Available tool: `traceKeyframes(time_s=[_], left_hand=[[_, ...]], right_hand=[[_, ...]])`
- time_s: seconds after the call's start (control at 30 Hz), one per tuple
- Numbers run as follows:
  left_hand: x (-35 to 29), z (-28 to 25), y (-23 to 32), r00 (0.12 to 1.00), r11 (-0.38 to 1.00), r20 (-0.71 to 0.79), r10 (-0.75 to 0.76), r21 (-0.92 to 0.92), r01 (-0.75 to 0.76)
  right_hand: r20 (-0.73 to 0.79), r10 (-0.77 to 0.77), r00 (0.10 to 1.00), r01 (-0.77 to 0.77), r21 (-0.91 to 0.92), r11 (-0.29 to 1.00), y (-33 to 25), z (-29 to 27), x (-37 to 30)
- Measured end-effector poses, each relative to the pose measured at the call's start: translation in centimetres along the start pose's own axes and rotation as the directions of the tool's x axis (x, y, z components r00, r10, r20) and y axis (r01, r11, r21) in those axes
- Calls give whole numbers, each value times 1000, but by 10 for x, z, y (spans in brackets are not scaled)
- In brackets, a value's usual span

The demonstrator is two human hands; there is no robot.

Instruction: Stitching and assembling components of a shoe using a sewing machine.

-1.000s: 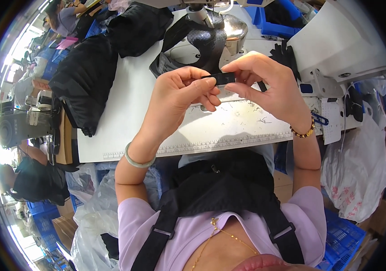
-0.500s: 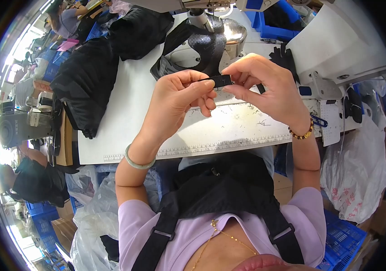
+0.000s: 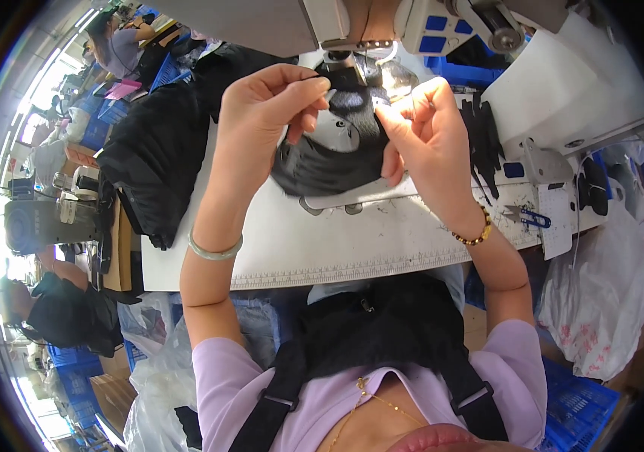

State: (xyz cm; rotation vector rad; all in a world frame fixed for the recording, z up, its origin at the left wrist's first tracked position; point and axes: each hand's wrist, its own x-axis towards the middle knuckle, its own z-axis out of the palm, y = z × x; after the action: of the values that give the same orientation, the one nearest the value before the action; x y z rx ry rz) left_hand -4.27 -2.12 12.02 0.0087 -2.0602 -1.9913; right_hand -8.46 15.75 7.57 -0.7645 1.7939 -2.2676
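Observation:
A black fabric piece lies looped on the machine bed below the needle area of a sewing machine. My left hand is raised at the left of the needle, thumb and forefinger pinched on what looks like a black fabric strip, mostly hidden by the fingers and dark cloth behind. On the other side my right hand is closed in a pinch by the fabric's right edge. A tiny white spot shows at its fingertips; what it holds is too small to make out.
Thread snips with blue handles lie at the table's right, near several black strips. A heap of black garments covers the left side. A ruler tape runs along the front edge. A blue bin stands behind.
Both hands moved away from me, toward the needle, and drew apart. The small black strip held between them no longer shows plainly. The looped fabric now reaches nearer to me, and the snips are uncovered.

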Motion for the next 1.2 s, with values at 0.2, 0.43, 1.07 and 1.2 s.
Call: traceKeyframes(time_s=[0.2,0.43,1.07,1.2], left_hand=[[8,6,-10,992,991,76,-98,94,90],[7,7,-14,981,976,18,-193,108,191],[15,4,-10,969,972,79,-234,34,232],[14,5,-12,970,971,59,-236,40,234]], right_hand=[[-79,-192,978,178,-160,971,30,-1,0],[-30,-254,967,242,-216,946,36,-5,-7],[91,-398,913,396,-434,809,32,-8,-6],[114,-425,898,427,-462,777,34,-8,-6]])
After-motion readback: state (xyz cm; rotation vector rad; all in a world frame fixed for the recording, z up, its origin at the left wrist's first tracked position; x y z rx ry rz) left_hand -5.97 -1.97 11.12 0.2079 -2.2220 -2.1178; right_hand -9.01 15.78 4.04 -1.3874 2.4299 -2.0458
